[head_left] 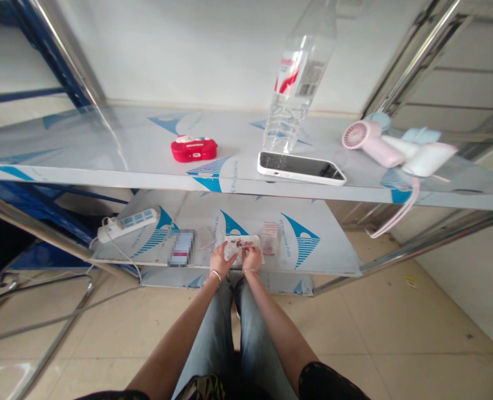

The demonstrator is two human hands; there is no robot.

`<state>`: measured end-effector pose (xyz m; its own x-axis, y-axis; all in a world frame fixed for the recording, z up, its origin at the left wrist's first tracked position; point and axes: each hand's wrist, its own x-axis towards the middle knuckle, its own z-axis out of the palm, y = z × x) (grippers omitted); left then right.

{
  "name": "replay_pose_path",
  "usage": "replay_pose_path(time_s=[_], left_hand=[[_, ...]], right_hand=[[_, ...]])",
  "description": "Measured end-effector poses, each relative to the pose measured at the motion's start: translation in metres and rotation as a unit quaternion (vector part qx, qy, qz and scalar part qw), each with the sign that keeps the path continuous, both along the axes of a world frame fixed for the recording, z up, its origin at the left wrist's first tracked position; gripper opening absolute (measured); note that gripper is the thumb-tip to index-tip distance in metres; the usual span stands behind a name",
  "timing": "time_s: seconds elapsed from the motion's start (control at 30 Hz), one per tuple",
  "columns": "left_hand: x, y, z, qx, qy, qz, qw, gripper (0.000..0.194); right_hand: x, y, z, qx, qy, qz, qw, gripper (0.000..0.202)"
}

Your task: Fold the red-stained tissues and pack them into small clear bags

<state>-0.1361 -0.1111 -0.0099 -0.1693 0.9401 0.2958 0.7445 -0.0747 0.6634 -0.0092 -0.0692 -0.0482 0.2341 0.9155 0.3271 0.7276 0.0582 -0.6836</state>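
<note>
A small white packet with reddish print [246, 243] lies on the middle shelf near its front edge. My left hand [222, 260] rests at the packet's left side, its fingers spread over the corner. At the right side, my right hand [252, 259] has its fingers bent together on the packet's front part. Just right of the packet is a clear bag with pink stripes [270, 239]. Another clear little bag [207, 239] lies to the left, beside a phone with a blurred screen [182, 248].
The upper shelf [138, 176] juts above my hands, holding a red case [194, 150], a tall clear bottle [298, 83], a white phone [301, 168] and a pink handheld fan [373, 143]. A power strip [127, 225] with a cable sits at the middle shelf's left.
</note>
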Motion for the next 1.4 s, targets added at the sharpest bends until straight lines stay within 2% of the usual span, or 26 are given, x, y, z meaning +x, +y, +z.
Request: replay_pose_path(time_s=[0.07,0.17,0.37,0.5,0.63,0.8,1.0,1.13,1.23,1.4], left_hand=[[0.001,0.0,0.001,-0.008,0.012,-0.003,1.0,0.051],[0.003,0.001,0.001,-0.022,0.031,-0.012,0.999,0.052],[0.006,0.002,0.002,-0.028,0.059,-0.033,0.997,0.054],[0.006,0.002,0.003,-0.038,0.06,-0.027,0.997,0.053],[0.005,0.002,0.003,-0.035,0.056,-0.026,0.997,0.052],[0.006,0.002,0.002,-0.034,0.046,-0.023,0.998,0.053],[0.005,0.001,0.004,-0.039,0.045,-0.017,0.998,0.052],[0.004,0.002,0.003,-0.043,0.043,-0.016,0.998,0.053],[0.004,0.002,0.002,-0.04,0.043,-0.012,0.998,0.053],[0.005,0.002,0.001,-0.032,0.054,-0.012,0.998,0.054]], right_hand=[[0.002,-0.002,0.006,0.039,0.037,-0.033,0.998,0.02],[0.003,-0.006,0.015,0.099,0.091,-0.029,0.99,0.027],[-0.003,-0.017,0.028,0.152,0.126,0.026,0.98,0.024],[-0.005,-0.016,0.029,0.162,0.147,0.081,0.972,0.022],[0.002,-0.006,0.02,0.129,0.164,0.037,0.977,0.027],[0.014,0.005,0.004,0.025,0.108,-0.037,0.993,0.028],[0.011,0.009,-0.003,-0.021,0.07,-0.036,0.997,0.013],[0.01,0.01,0.001,-0.042,0.042,-0.047,0.997,0.014],[0.008,0.006,0.009,0.007,0.056,-0.034,0.998,0.02],[0.002,-0.011,0.029,0.161,0.1,0.016,0.982,0.023]])
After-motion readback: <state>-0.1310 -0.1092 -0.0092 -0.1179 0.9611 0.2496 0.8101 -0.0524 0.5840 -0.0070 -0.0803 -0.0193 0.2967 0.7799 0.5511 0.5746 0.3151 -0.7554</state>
